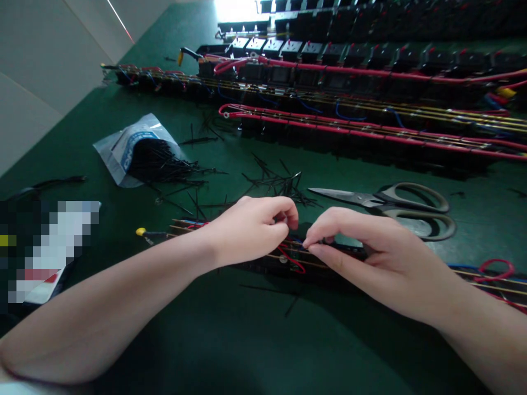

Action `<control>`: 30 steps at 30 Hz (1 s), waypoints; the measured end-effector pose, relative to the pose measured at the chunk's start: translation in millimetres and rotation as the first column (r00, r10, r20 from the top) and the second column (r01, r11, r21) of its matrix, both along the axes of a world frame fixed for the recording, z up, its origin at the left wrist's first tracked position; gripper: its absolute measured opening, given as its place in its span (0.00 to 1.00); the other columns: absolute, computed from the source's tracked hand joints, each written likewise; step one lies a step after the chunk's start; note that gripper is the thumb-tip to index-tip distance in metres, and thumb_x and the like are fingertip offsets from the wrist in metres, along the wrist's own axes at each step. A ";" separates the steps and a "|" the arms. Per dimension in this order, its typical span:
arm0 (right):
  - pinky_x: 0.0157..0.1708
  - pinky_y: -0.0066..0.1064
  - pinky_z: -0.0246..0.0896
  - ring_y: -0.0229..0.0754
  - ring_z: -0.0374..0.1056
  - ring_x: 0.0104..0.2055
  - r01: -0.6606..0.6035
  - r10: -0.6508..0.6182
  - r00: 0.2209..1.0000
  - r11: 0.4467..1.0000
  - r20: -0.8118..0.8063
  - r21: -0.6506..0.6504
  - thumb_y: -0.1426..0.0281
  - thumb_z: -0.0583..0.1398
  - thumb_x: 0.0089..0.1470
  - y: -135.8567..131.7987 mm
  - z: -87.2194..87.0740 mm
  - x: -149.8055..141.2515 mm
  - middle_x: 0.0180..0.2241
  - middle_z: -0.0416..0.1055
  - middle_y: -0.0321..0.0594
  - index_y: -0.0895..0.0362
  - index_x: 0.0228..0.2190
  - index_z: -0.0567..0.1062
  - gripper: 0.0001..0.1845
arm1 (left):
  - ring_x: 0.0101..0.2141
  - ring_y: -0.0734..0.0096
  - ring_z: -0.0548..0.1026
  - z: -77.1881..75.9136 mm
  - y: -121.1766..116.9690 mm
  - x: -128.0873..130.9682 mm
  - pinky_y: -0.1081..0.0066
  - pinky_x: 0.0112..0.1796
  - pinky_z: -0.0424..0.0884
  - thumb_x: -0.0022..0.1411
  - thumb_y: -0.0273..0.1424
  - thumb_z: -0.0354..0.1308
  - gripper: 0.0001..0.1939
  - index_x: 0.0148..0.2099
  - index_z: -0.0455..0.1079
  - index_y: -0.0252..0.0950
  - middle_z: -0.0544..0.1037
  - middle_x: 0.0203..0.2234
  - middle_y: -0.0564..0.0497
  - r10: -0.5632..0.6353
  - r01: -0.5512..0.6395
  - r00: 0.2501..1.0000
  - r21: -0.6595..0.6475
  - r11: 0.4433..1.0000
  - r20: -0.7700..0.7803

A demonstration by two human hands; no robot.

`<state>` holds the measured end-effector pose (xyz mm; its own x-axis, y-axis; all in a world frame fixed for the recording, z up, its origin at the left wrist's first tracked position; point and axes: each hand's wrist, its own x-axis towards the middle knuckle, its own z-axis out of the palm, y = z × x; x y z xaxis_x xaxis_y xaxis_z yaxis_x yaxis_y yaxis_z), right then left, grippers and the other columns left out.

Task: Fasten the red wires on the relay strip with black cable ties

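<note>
A long black socket strip [272, 262] with brass rails and red and blue wires lies across the green table in front of me. My left hand [251, 227] rests on it with the fingers curled shut in a pinch. My right hand [370, 247] sits just to the right, thumb and forefinger pinched together over the strip near a red wire [294, 262]. The two pinches almost touch. What they hold is too small and dark to name; it could be a thin black cable tie.
Loose black cable ties [280, 184] are scattered behind my hands, spilling from an open plastic bag [132, 145]. Grey-handled scissors [395, 206] lie to the right. Rows of wired socket strips [370, 131] fill the back of the green table [247, 340]. A pixelated object sits at left.
</note>
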<state>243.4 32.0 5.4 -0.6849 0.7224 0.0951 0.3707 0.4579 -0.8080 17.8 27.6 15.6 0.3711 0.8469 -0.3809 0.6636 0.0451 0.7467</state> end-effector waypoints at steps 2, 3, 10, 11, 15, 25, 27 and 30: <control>0.31 0.31 0.72 0.43 0.77 0.35 -0.003 0.003 1.000 1.000 0.006 0.000 0.67 0.61 0.65 0.1 -0.3 0.4 0.35 0.82 0.40 0.49 0.36 0.80 0.06 | 0.34 0.70 0.73 -0.3 -0.5 0.1 0.71 0.33 0.63 0.63 0.25 0.50 0.11 0.39 0.74 0.40 0.79 0.33 0.57 -0.002 0.002 1.000 0.026 1.000 -0.017; 0.31 0.31 0.73 0.43 0.78 0.35 -0.015 0.015 1.000 1.000 0.006 0.010 0.68 0.61 0.65 0.3 -0.5 0.3 0.35 0.82 0.40 0.49 0.36 0.80 0.06 | 0.33 0.70 0.72 -0.7 -0.9 0.1 0.71 0.33 0.63 0.63 0.25 0.50 0.11 0.38 0.73 0.40 0.79 0.32 0.57 -0.012 0.014 0.999 0.049 0.999 -0.032; 0.33 0.31 0.71 0.42 0.77 0.36 -0.125 0.125 0.992 0.984 0.010 0.127 0.73 0.62 0.62 1.2 -0.2 -3.7 0.35 0.81 0.40 0.51 0.32 0.81 0.09 | 0.29 0.71 0.70 -5.4 -4.4 1.9 0.68 0.33 0.59 0.65 0.26 0.49 0.10 0.36 0.71 0.39 0.77 0.29 0.56 -0.046 0.072 0.989 0.189 0.979 -0.141; 0.32 0.31 0.70 0.41 0.76 0.35 -0.120 0.118 0.993 0.982 0.019 0.144 0.74 0.62 0.62 1.0 -0.2 -4.2 0.35 0.80 0.41 0.52 0.32 0.82 0.09 | 0.30 0.71 0.71 -6.1 -4.7 2.3 0.68 0.33 0.59 0.65 0.26 0.48 0.10 0.36 0.71 0.39 0.78 0.29 0.56 -0.049 0.079 0.987 0.200 0.977 -0.151; 0.30 0.31 0.67 0.41 0.74 0.34 -0.107 0.102 0.994 0.980 0.035 0.169 0.74 0.62 0.62 0.0 -1.2 -5.0 0.32 0.77 0.41 0.54 0.31 0.82 0.10 | 0.35 0.66 0.75 -7.7 -5.1 3.1 0.66 0.37 0.62 0.66 0.28 0.48 0.11 0.36 0.71 0.39 0.80 0.32 0.53 -0.060 0.113 0.976 0.245 0.963 -0.211; 0.33 0.33 0.67 0.42 0.73 0.35 -0.121 0.116 0.992 0.982 0.043 0.147 0.74 0.62 0.64 1.1 -1.5 -4.9 0.31 0.78 0.40 0.55 0.32 0.82 0.10 | 0.41 0.59 0.75 -5.7 -5.5 5.4 0.58 0.40 0.64 0.69 0.29 0.42 0.16 0.34 0.70 0.38 0.75 0.36 0.48 -0.157 0.266 0.900 0.228 0.937 -0.406; 0.33 0.34 0.67 0.42 0.73 0.35 -0.123 0.117 0.992 0.982 0.048 0.141 0.74 0.62 0.63 1.0 -1.5 -5.1 0.31 0.78 0.40 0.55 0.32 0.82 0.09 | 0.43 0.56 0.75 -4.6 -6.9 6.7 0.55 0.43 0.64 0.70 0.30 0.41 0.15 0.35 0.68 0.39 0.74 0.38 0.47 -0.161 0.278 0.884 0.215 0.936 -0.439; 0.33 0.34 0.67 0.43 0.73 0.34 -0.121 0.115 0.992 0.983 0.051 0.135 0.73 0.62 0.64 0.6 -2.3 -4.7 0.31 0.78 0.39 0.54 0.32 0.82 0.09 | 0.46 0.52 0.73 -3.4 -8.8 7.9 0.50 0.46 0.64 0.70 0.31 0.40 0.14 0.35 0.64 0.39 0.72 0.39 0.47 -0.150 0.267 0.876 0.202 0.942 -0.459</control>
<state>238.7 32.6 3.1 -0.7703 0.6182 0.1563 0.3404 0.6060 -0.7190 25.8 18.8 12.2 0.3976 0.8565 -0.3292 0.8936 -0.2801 0.3507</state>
